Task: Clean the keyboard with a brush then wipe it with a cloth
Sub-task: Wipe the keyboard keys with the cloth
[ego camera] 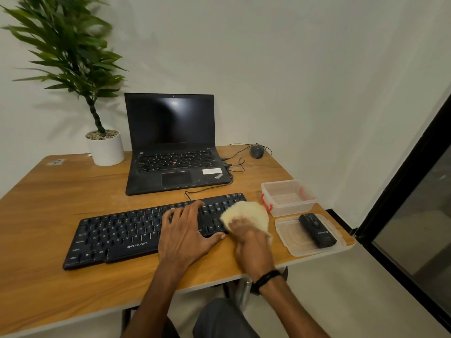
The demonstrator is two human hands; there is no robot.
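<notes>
A potted plant [105, 147] stands at the far left of the desk [48, 203], with an open ThinkPad laptop [170, 142] beside it. In front lies the black Zebronics keyboard [117, 237]. The left hand [185, 232] rests on its middle keys, grip open, fingers spread flat. Just to its right, the right hand [251, 245] has its grip closed on a cream cloth [246, 214] at the keyboard's right end. Farther right sit a clear container [288, 198] and a lid [292, 242] carrying a black device [317, 230].
</notes>
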